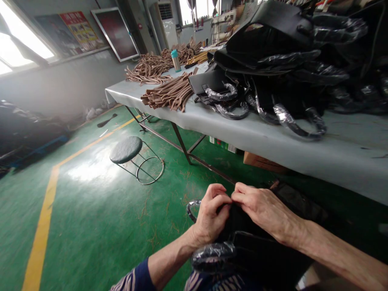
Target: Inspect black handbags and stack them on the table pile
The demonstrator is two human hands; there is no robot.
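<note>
A black handbag (260,254) rests across my lap, its handles (214,256) wrapped in clear plastic. My left hand (214,212) pinches the bag's top edge, thumb and fingers pressed together. Close beside it, my right hand (260,206) grips the same edge, and the fingertips of both hands nearly meet. What lies between the fingertips is too small and dark to make out. Another plastic-wrapped handle loop (193,210) shows behind my left wrist.
A long table (218,129) with a grey cover bears a heap of black bags (266,60), bundles of brown straps (171,93) and a teal-capped bottle (175,60). A round stool (126,149) stands on the green floor at left. A cardboard box (263,161) sits under the table.
</note>
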